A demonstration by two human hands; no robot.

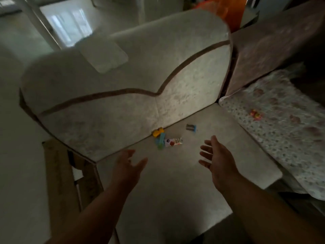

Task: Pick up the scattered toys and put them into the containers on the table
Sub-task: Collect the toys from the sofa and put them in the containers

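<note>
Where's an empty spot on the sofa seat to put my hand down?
Bare cushion lies between the left hand and right hand, toward the front edge. It's crowded by the armrest: yellow toy, blue-green toy, white card, grey-blue piece.

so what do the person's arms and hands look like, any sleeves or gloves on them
Both arms are bare as far as the frame shows: no sleeves, no gloves. The left hand and right hand show no rings, watch or bands that can be made out in the dim light.

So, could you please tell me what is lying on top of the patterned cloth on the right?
On the patterned cloth lies one small red-and-yellow toy. It is too blurred to identify. Whatever the cloth covers underneath cannot be seen.
</note>
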